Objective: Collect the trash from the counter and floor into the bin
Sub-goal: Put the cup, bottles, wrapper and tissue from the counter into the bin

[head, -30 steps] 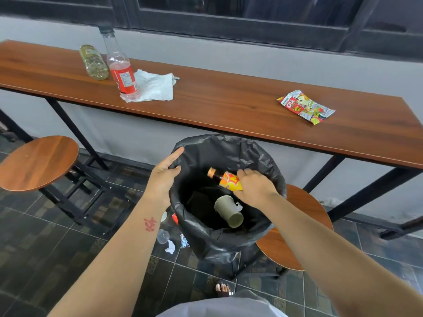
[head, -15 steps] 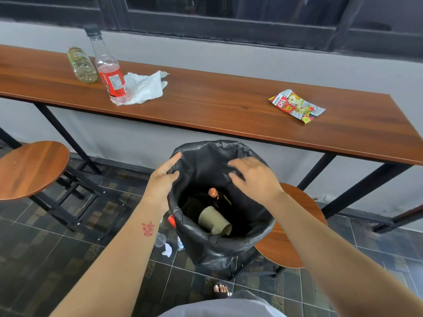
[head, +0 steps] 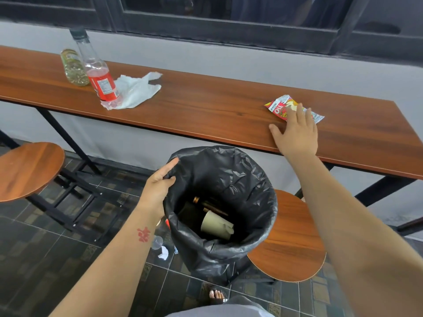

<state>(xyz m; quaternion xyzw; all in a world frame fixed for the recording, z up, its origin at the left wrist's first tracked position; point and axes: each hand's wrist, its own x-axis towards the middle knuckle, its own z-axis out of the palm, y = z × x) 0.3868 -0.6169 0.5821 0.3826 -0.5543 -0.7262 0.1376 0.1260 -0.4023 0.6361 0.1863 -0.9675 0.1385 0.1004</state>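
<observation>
Our bin (head: 263,179) already held a cup (head: 216,225) and bottle. Our left hand (head: 159,186) pinched its liner; our right hand (head: 296,131), fingers (head: 297,110) spread, lay on the wrapper (head: 278,106). Two bottles (head: 103,83), a tissue (head: 137,90) on the counter (head: 206,106) and floor scraps (head: 163,253) remained.

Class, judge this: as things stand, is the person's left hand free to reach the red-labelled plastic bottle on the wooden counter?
Probably not yet: the left hand grips the black bin liner's rim; the red-labelled plastic bottle stands unobstructed.
</observation>
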